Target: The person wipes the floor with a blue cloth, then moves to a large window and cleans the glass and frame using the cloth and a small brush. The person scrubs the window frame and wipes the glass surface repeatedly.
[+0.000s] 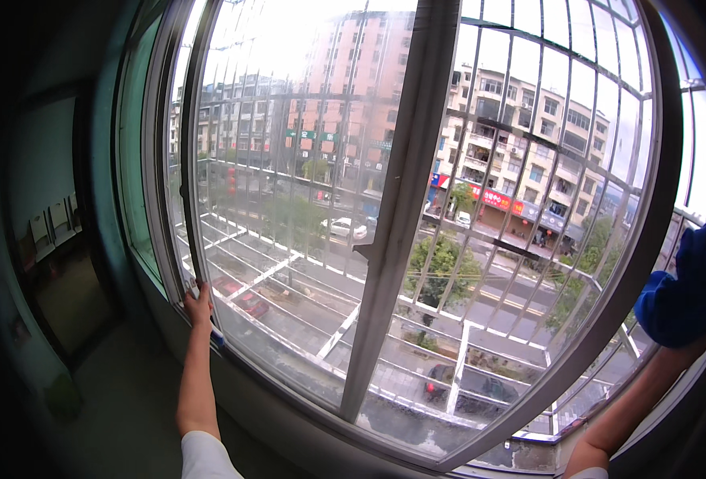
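Observation:
My left hand (199, 304) is at the lower left of the window, its fingers against the edge of a sliding sash frame (192, 197). A small blue thing (216, 337) shows just beside my left wrist; its kind is unclear. At the far right, my right hand is covered by a blue cloth or mitt (682, 293) and is raised near the window's right side frame. Smeared glass (305, 197) fills the left part of the window, with a broad metal upright (383, 239) between it and the right pane (509, 287).
Outside the glass stands a metal security cage (461, 365) above a street with cars and trees. The sill and lower track (329, 422) run below the panes. A dark doorway (59, 239) lies at the left, and a wall is below the window.

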The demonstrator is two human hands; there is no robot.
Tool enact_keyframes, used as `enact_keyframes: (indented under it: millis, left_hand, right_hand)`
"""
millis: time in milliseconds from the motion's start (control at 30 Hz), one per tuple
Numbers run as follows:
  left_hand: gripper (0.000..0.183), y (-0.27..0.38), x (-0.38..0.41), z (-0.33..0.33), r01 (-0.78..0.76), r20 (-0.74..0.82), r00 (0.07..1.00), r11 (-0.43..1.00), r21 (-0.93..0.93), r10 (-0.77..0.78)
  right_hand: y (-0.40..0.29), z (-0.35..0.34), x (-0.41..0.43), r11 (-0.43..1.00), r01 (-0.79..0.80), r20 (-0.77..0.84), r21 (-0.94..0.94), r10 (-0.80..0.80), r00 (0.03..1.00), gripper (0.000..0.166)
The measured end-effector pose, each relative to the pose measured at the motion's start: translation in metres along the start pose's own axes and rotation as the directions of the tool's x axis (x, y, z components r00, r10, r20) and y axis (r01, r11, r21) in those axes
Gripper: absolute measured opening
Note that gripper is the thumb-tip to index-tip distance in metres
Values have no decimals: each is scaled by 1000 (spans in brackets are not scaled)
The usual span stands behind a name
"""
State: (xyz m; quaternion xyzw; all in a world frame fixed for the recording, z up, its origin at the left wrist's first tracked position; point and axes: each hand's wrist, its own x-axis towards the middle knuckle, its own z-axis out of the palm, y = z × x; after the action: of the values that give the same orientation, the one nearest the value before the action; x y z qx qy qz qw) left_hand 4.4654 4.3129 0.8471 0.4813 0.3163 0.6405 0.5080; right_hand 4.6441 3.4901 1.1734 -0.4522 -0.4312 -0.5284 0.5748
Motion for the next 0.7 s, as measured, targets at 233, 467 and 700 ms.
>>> enact_keyframes:
  millis: [233, 467, 700]
  left_hand:
    - [43, -40, 11, -7, -152, 62, 987, 988, 36, 150]
    - [32, -23, -40, 3, -124, 140, 982, 992, -26, 126]
    - [26, 53, -92, -5, -42, 39, 999, 989, 143, 37]
  right_hand:
    - [-18, 54, 102, 962, -89, 61, 258, 76, 995, 52]
    - [29, 100, 65, 918, -210, 97, 335, 189, 977, 50]
    - [57, 178, 22, 369, -794, 753, 482, 288, 591, 51]
